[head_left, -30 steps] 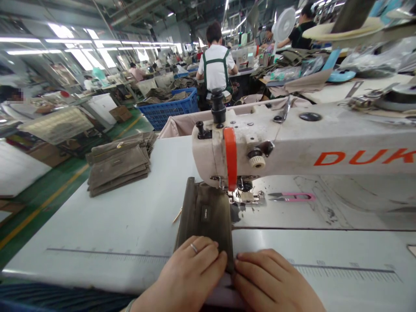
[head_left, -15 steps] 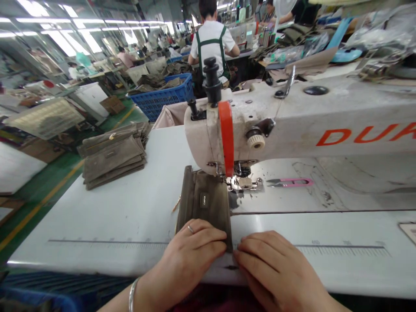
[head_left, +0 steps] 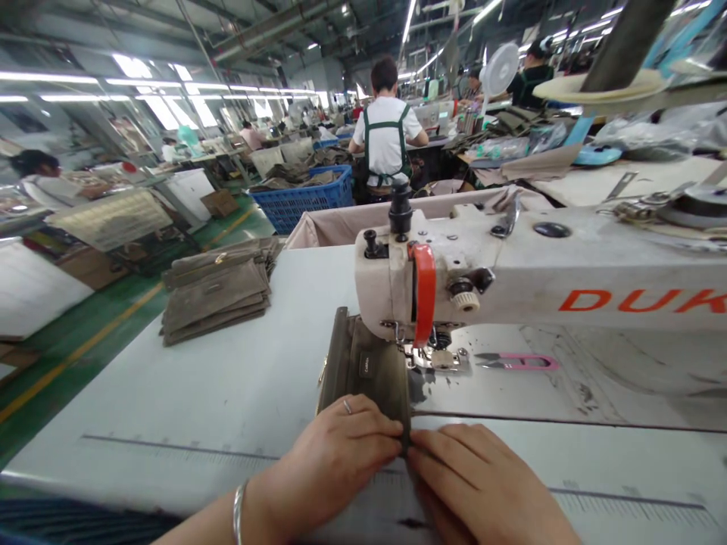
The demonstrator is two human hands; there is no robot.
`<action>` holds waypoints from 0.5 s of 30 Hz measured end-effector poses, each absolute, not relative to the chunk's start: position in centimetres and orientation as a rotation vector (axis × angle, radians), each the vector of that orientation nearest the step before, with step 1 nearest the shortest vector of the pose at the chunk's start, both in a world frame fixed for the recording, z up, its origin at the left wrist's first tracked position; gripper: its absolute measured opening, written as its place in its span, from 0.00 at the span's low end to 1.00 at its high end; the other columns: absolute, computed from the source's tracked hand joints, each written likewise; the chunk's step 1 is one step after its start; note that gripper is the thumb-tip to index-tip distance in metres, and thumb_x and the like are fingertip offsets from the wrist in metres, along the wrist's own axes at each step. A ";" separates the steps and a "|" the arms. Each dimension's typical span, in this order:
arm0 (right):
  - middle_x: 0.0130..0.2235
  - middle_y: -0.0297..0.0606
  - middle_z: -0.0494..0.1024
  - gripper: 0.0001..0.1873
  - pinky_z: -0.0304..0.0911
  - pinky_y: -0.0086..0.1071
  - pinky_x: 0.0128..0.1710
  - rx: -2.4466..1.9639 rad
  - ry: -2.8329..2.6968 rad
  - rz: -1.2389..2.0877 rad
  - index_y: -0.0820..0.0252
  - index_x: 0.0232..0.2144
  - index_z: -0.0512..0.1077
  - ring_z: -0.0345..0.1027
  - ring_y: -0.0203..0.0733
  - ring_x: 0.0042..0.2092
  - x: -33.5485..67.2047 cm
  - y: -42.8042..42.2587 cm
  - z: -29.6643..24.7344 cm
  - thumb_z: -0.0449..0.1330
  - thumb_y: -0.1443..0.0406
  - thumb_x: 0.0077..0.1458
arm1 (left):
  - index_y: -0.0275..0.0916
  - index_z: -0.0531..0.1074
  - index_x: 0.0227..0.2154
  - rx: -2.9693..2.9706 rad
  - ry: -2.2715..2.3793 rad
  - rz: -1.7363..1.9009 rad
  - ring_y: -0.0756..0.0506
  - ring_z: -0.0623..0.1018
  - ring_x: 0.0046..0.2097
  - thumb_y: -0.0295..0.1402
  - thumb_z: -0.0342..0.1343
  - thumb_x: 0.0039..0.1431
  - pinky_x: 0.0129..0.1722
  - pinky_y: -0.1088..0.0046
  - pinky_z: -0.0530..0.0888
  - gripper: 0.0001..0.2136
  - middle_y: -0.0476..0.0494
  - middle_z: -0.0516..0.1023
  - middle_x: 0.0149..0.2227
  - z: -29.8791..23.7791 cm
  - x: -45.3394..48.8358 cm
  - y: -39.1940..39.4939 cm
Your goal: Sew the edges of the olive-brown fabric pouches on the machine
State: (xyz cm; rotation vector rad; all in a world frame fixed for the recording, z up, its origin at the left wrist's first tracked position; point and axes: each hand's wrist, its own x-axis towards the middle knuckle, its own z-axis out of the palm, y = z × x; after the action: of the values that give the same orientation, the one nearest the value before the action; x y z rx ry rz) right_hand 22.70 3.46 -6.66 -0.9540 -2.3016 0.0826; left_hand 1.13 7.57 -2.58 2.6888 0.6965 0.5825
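A dark olive fabric pouch [head_left: 379,390] with a small label and a zipper pull at its left side lies on the white sewing table. Its right edge runs under the presser foot [head_left: 437,359] of the sewing machine [head_left: 386,284]. My left hand [head_left: 346,454], wearing a ring and a bracelet, lies over the near end of the pouch, thumb and fingers closed at its right edge. Close by on the right, my right hand [head_left: 477,477] has its fingers pressed together, tips on the pouch's near right edge; its thumb is mostly hidden.
Pink-handled thread snips [head_left: 519,362] lie on the machine bed to the right. A stack of olive pouches [head_left: 219,291] sits at the table's left. Behind are a pink fabric-lined bin [head_left: 329,232], a blue crate [head_left: 310,198] and a seated co-worker [head_left: 386,129].
The pouch has slid a little away from me along the presser foot, both hands moving with it. My right fingertips are now against its edge. The camera view has tilted up.
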 end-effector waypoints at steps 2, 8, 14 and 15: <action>0.43 0.38 0.78 0.13 0.68 0.37 0.40 -0.960 -2.312 0.088 0.58 0.44 0.73 0.70 0.42 0.40 22.7 3.9 -6.4 0.53 0.69 0.59 | 0.36 0.73 0.41 2.681 0.705 0.597 0.51 0.76 0.44 0.25 0.48 0.67 0.49 0.73 0.71 0.09 0.46 0.79 0.45 -2.8 1.0 8.1; 0.42 0.39 0.77 0.13 0.67 0.38 0.39 -1.020 -2.398 0.153 0.60 0.43 0.73 0.68 0.43 0.40 22.6 5.4 -5.4 0.55 0.70 0.55 | 0.36 0.74 0.41 2.697 0.706 0.623 0.51 0.77 0.45 0.27 0.48 0.67 0.50 0.74 0.72 0.09 0.46 0.80 0.42 -3.3 0.9 9.8; 0.39 0.39 0.75 0.10 0.67 0.41 0.40 -1.083 -2.469 0.219 0.60 0.41 0.73 0.67 0.46 0.39 22.8 6.9 -4.8 0.56 0.70 0.55 | 0.37 0.75 0.43 2.711 0.709 0.613 0.50 0.77 0.46 0.27 0.48 0.67 0.51 0.71 0.72 0.10 0.45 0.80 0.43 -3.7 0.9 11.5; 0.38 0.39 0.74 0.11 0.67 0.42 0.40 -1.102 -2.481 0.228 0.60 0.41 0.73 0.66 0.46 0.39 22.8 7.2 -4.8 0.56 0.70 0.55 | 0.37 0.75 0.43 2.716 0.708 0.616 0.49 0.77 0.46 0.27 0.49 0.66 0.51 0.71 0.72 0.10 0.45 0.80 0.43 -3.8 0.9 11.8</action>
State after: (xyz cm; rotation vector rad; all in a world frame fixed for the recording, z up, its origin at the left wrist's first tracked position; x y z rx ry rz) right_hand 22.79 7.19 -4.75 -1.1020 -2.4806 0.2279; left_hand 0.87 11.78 -3.78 2.7163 0.7082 0.6159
